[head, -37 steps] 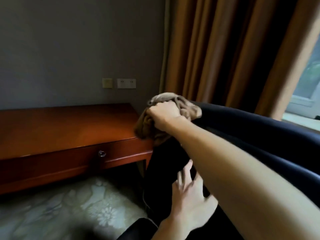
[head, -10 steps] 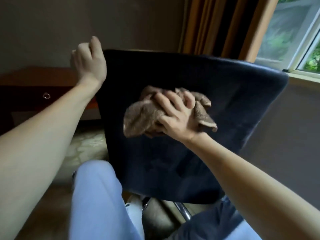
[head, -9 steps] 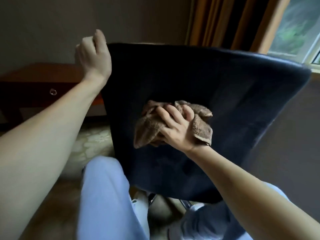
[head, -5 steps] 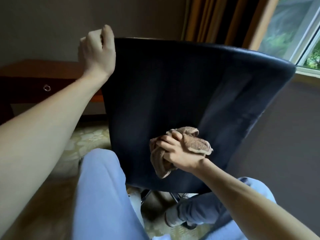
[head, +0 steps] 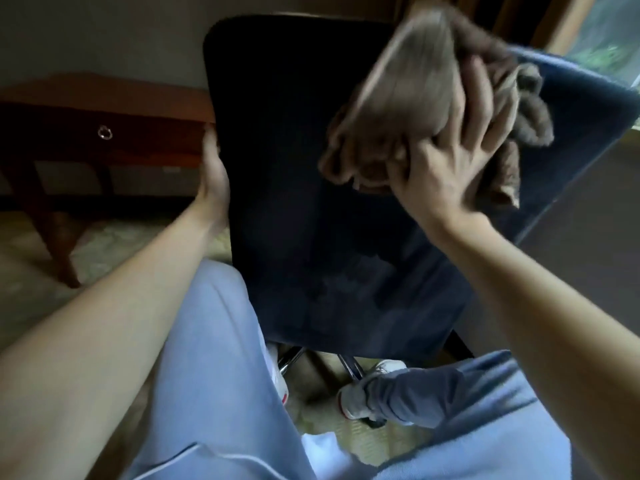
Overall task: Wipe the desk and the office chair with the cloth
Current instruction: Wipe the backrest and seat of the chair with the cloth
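Observation:
The dark blue back of the office chair [head: 298,188] fills the middle of the view, facing me. My right hand [head: 446,168] grips a bunched brown cloth [head: 408,91], blurred, at the chair back's upper right. My left hand [head: 213,171] holds the chair back's left edge about halfway down, its fingers wrapped behind the edge and hidden. The reddish wooden desk [head: 114,109] with a ring drawer pull [head: 104,132] stands at the left behind the chair.
My knees in light blue trousers [head: 221,358] press close under the chair back. Chrome chair legs [head: 291,356] and my white shoes [head: 349,400] show below. Patterned carpet [head: 104,244] covers the floor. Curtains and a window [head: 602,39] are at the upper right.
My right hand has swept the cloth from the lower middle of the chair back up to its upper right. My left hand has slid from the top left corner down the left edge.

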Motion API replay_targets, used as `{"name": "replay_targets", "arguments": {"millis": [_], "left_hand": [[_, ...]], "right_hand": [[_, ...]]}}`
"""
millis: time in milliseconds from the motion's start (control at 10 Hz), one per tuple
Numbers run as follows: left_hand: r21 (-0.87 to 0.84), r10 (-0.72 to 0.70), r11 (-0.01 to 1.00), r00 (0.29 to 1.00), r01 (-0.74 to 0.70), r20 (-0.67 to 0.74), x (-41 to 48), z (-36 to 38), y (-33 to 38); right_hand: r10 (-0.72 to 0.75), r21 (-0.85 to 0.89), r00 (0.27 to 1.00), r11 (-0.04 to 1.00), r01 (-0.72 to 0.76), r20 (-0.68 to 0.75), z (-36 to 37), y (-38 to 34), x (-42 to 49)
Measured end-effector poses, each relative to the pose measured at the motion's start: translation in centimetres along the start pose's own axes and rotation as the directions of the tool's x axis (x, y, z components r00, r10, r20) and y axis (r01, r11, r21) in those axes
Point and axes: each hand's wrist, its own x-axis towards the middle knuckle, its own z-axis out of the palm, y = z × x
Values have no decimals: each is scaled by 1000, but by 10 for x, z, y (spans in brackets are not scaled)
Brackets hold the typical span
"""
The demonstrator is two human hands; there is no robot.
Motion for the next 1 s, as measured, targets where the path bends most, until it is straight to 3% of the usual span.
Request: {"name": "replay_targets", "arguments": {"millis": [100, 200, 300, 400, 500, 600, 700, 800, 900, 1000], "left_hand": [[57, -82, 995, 995, 85, -56, 0, -12, -21], [70, -80, 994, 995, 84, -60, 4, -19, -29], [116, -53, 991, 994, 64, -98, 5, -22, -27], [103, -58, 992, 991, 70, -119, 5, -19, -30], [102, -76, 991, 986, 92, -149, 6, -17, -29], [102, -97, 988, 980, 116, -175, 15, -19, -28], [140, -123, 979, 974, 151, -188, 23, -17, -33], [136, -153, 974, 969, 181, -195, 26, -18, -38], [122, -152, 977, 971, 175, -183, 27, -19, -39], [102, -160, 979, 977, 175, -141, 24, -18, -41]], "right_hand": [[-127, 143, 990, 983, 117, 67, 35, -26, -58], [-157, 299, 939, 952, 62, 307, 52, -49, -115], [-42, 394, 809, 887, -239, 586, 56, -69, -151], [-75, 377, 672, 870, -317, 737, 52, -85, -171], [-237, 379, 420, 878, -294, 876, 53, -95, -216], [-266, 378, 317, 845, -378, 911, 56, -93, -270], [-195, 350, 380, 849, -396, 904, 48, -92, -289], [-235, 426, 429, 795, -432, 872, 28, -98, -285], [-170, 413, 530, 826, -383, 831, 21, -91, -250], [-357, 503, 546, 852, -141, 758, 12, -92, -210]]}}
